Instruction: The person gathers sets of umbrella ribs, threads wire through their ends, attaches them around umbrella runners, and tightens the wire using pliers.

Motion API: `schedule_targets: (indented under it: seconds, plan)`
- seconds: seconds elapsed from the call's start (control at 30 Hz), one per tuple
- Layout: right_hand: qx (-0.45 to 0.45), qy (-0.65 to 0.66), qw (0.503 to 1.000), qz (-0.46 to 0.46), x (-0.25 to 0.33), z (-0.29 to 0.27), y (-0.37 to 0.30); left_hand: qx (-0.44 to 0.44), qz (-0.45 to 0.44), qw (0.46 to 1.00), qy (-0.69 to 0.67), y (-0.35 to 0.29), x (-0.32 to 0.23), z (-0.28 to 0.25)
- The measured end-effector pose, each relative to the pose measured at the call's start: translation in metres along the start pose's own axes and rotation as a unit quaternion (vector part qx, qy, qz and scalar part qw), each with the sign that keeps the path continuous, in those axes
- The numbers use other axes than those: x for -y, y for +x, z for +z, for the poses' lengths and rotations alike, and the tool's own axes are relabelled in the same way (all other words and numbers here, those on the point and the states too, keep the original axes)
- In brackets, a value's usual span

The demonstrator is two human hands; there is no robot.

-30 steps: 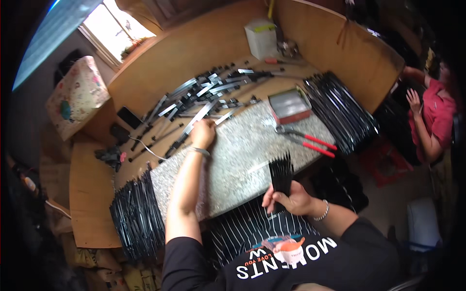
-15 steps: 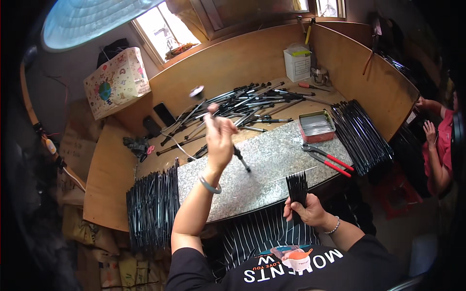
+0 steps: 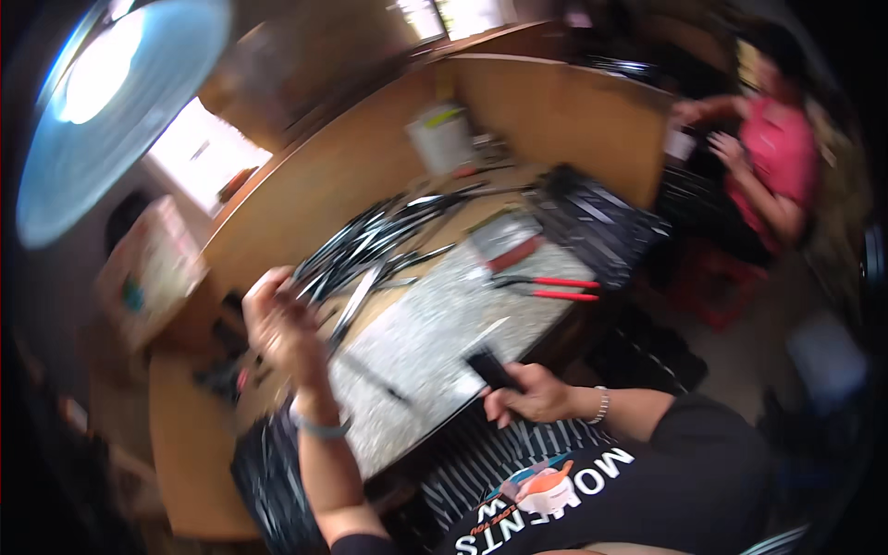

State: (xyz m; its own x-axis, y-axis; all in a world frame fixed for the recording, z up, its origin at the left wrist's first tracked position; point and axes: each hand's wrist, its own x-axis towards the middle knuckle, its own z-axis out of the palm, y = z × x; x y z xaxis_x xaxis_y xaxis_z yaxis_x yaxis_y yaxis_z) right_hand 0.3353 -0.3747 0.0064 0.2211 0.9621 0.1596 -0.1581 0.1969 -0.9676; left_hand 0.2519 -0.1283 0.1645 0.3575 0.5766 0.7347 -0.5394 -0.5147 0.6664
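My left hand is raised over the left side of the speckled tabletop, smeared by motion. Its fingers look curled round a thin dark rod that slants down to the right from the hand. Near the table's front edge, my right hand is closed round a bundle of thin black strips, their ends pointing up and left. Beyond the hands lies a loose heap of black and silver rods. Red-handled pliers rest on the tabletop to the right.
A tin of thin pieces stands by stacked black rods. More black rods stick out at the left edge. Wooden partitions enclose the back. A white box, a lamp and a seated co-worker are visible.
The view has swung to the right and blurred, bringing more of the co-worker in. My left hand and its rod appear further left; my right hand still grips the black bundle.
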Motion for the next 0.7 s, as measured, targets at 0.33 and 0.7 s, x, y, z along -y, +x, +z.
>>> schedule_targets:
  seconds: [0.33,0.7]
  plan:
    - [-0.037,-0.032,0.998,-0.042,0.018,-0.006,-0.023,-0.032,0.012,0.998,0.061,-0.011,-0.040,-0.004]
    - [-0.096,-0.036,0.991,-0.080,0.030,-0.018,-0.061,0.050,0.074,0.994,0.056,-0.004,0.005,-0.025]
